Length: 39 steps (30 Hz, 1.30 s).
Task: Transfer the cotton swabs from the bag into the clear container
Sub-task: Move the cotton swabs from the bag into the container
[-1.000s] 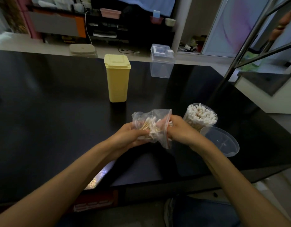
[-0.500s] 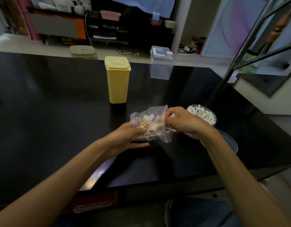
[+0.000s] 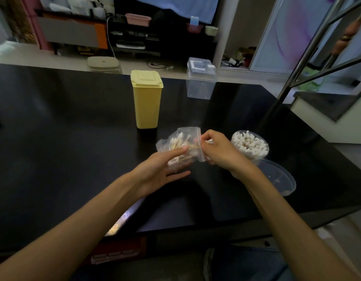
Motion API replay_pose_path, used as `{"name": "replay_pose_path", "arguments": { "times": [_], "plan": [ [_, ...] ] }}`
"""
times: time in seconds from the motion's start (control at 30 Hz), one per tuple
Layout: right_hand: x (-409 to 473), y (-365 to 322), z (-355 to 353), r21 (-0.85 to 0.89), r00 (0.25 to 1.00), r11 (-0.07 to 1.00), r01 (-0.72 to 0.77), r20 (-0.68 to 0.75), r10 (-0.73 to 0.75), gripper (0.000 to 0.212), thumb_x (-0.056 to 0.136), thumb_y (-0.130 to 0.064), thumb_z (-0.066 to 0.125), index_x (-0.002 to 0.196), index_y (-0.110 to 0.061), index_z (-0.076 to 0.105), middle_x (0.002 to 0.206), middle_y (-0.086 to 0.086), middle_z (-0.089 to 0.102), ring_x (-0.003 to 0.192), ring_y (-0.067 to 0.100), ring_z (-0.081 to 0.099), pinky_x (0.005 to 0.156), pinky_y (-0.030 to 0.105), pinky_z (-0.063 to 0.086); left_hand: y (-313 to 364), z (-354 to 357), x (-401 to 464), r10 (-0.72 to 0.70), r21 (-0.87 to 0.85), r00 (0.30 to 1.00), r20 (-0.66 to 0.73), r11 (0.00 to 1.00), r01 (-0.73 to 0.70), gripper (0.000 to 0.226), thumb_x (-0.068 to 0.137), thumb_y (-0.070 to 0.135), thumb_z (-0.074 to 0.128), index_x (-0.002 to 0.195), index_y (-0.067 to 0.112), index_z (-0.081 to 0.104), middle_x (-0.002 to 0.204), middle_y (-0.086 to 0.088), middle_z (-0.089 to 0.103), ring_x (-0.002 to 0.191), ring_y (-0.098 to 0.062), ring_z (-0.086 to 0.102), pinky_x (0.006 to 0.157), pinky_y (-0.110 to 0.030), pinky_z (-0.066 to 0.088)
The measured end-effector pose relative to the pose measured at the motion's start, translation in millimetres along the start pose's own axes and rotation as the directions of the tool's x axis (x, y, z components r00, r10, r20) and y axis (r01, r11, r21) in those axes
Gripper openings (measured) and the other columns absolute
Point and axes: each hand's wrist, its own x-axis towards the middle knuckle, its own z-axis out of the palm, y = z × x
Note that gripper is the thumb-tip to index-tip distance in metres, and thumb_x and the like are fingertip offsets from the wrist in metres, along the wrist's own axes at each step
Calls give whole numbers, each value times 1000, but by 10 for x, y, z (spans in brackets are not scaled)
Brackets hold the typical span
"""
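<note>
A clear zip bag (image 3: 183, 146) with cotton swabs inside is held above the black table (image 3: 74, 151). My left hand (image 3: 161, 169) holds the bag from below, thumb pressed on its side. My right hand (image 3: 218, 151) is at the bag's open mouth and pinches a few swabs whose white tips show by my fingers. Just right of that hand stands a round clear container (image 3: 250, 144), packed with upright swabs. Its clear lid (image 3: 277, 177) lies on the table in front of it, partly behind my right wrist.
A yellow lidded bin (image 3: 146, 99) stands behind the bag. A clear lidded box (image 3: 200, 82) sits at the table's far edge. Metal railing bars (image 3: 309, 49) rise at the right. The table's near edge runs just below my forearms.
My right hand has drawn back from inside the bag toward the container, with swabs pinched. The left hand's fingers have opened under the bag, which has tilted.
</note>
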Motion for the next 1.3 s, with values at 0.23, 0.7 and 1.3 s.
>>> {"name": "replay_pose_path", "arguments": {
  "times": [0.23, 0.7, 1.3],
  "plan": [
    [-65, 11, 143, -189, 1000, 982, -23, -13, 21, 27, 96, -37, 39, 106, -15, 52, 104, 6, 63, 93, 25, 61, 83, 40, 51, -44, -20, 50, 91, 64, 990, -111, 994, -84, 28, 86, 15, 64, 114, 14, 62, 109, -5, 71, 99, -13, 68, 80, -27, 58],
    [-28, 56, 283, -88, 998, 996, -7, -67, 1, 26, 96, -40, 39, 99, -19, 53, 95, 3, 65, 84, 20, 63, 76, 39, 53, -70, -61, 57, 245, 202, 964, -106, 954, -220, 32, 90, 13, 59, 122, 11, 57, 111, -8, 70, 103, -18, 67, 87, -27, 55],
    [56, 80, 205, 128, 991, 989, 76, -115, -62, 16, 95, -23, 50, 80, -18, 54, 74, -5, 57, 64, 6, 55, 51, 15, 43, 177, -246, 73, 215, 522, 922, -322, 853, -17, 58, 83, 24, 67, 133, 5, 46, 120, -4, 61, 106, -22, 61, 92, -35, 50]
  ]
}}
